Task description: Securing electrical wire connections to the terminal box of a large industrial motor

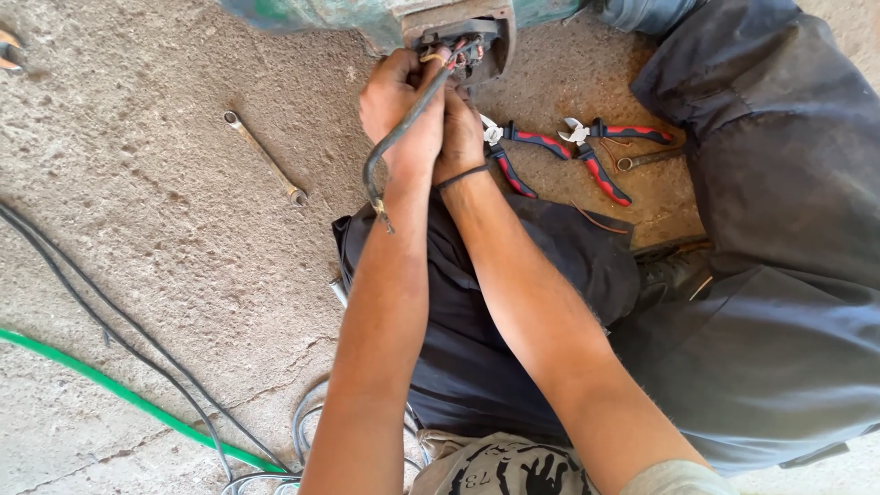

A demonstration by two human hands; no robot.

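A person sits on a rough concrete floor point(183, 238), both bare forearms stretched forward to the open terminal box point(463, 41) of a green-painted metal machine point(367, 16) at the top edge of the view. The left hand point(399, 115) is curled closed around a thick dark grey cable point(394, 142), which runs up from a frayed, bare-wired end near the wrist, across the back of the hand and into the box. The right hand point(461, 137), a dark band at its wrist, is pressed against the left one; its fingers reach up to the coloured wires in the box, and how tightly they close, or on what, cannot be told because the left hand and cable cover them.

Just to the right of the hands lie two pairs of red-and-black-handled pliers point(587, 147) on the floor, handles splayed, with a small steel spanner point(646, 159) touching the outer pair. Well to the left, a long silver combination wrench point(266, 158) lies diagonally on the concrete. A bright green hose point(119, 390) and several thin dark cables point(110, 316) cross the lower left corner. The person's dark trousers point(761, 302) fill the right side, and a black boot point(674, 266) shows between the legs.
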